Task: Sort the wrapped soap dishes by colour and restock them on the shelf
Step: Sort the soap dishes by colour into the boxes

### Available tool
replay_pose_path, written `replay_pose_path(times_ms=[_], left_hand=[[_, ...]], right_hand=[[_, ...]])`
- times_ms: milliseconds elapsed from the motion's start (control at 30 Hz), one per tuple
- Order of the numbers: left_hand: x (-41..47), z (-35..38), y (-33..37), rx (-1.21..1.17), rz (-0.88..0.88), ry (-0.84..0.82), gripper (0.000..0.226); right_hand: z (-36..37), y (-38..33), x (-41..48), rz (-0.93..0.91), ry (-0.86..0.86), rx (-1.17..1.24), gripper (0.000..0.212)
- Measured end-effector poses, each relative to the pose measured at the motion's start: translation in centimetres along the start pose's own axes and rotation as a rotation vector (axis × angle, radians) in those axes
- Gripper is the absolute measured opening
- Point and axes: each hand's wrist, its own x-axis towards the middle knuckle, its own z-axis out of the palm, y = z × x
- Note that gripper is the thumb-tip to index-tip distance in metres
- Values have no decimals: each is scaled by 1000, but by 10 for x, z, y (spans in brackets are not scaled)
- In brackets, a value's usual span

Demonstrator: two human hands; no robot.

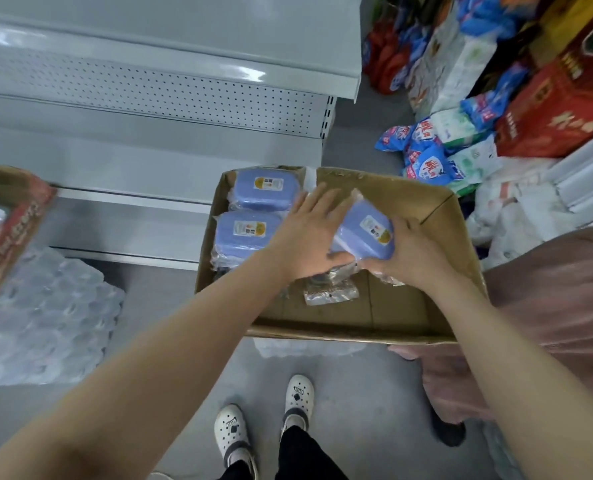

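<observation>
Stock is sitting in one open cardboard box (357,332) in front of a grey shelf (132,188), with three blue wrapped soap dishes showing. Two are lying flat along the box's left wall, labels up: the far soap dish (264,183) and the near soap dish (246,230), just beside each other. The third soap dish (364,230) is tilting above the middle of the box. The right hand (412,251) is gripping its near end, fingers curling round it. The left hand (305,233) is pressing against its left side, fingers straight and spread, thumb reaching beneath. One crumpled clear wrapper (329,292) is lying on the box floor below. Two white clogs (234,433) are standing on the grey floor.
</observation>
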Motion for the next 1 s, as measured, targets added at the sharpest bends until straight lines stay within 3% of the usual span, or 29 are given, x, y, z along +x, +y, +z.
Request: replay_pose_path(times_ms=[133,267,333,433,567,667,833,1000], left_hand=[[-14,-8,-51,72,-200,8,64],[-29,4,-77,104,-309,-139,64],[-32,9,-82,75,-350,-168,65],[-32,15,-85,62,-390,-192,69],[-32,17,-84,72,-412,-203,71],[-33,17,-85,80,-420,-216,73],[-29,12,-84,98,-424,-230,71],[-28,8,-81,96,-412,-222,67]], right_hand=[[11,-21,36,174,-5,3,92],[38,-43,61,198,-124,-131,99],[44,-43,69,176,-118,-138,92],[45,-30,82,165,-131,28,90],[50,-20,95,192,-380,409,108],[62,-32,96,218,-364,514,105],[66,-43,91,169,-336,394,86],[55,-36,80,-33,-187,127,70]])
